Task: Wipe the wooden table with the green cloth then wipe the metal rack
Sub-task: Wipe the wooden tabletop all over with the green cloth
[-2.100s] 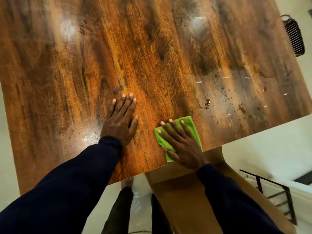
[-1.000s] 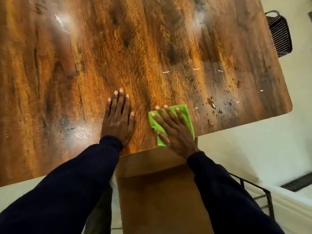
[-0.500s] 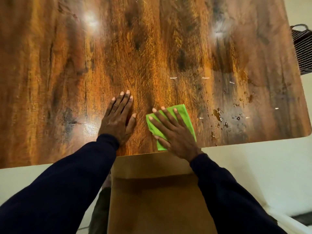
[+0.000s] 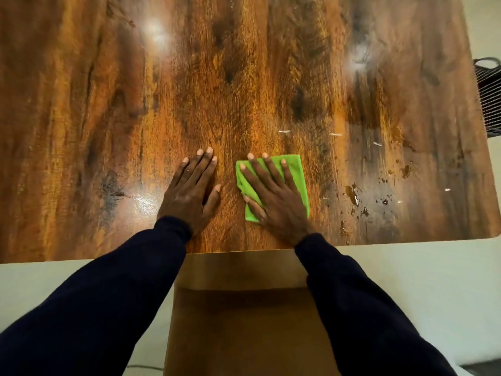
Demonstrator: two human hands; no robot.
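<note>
The wooden table (image 4: pixel 244 77) fills the upper view, dark brown with an orange grain. My right hand (image 4: pixel 273 196) lies flat, fingers spread, pressing the folded green cloth (image 4: pixel 296 169) onto the table near its front edge. My left hand (image 4: pixel 192 191) rests flat on the bare wood just left of the cloth, holding nothing. Wet drops and small white specks (image 4: pixel 352 194) lie on the table to the right of the cloth. A black metal wire rack (image 4: pixel 489 99) shows partly at the right frame edge, beyond the table.
A brown wooden panel (image 4: pixel 244 321) stands below the table's front edge between my arms. Pale floor (image 4: pixel 406 280) lies on both sides of it. The table's front right corner (image 4: pixel 493 232) is rounded.
The view has swung, so the table now sits square to me. My hands and the cloth have held nearly the same place on the table. The rack has slid toward the right frame edge.
</note>
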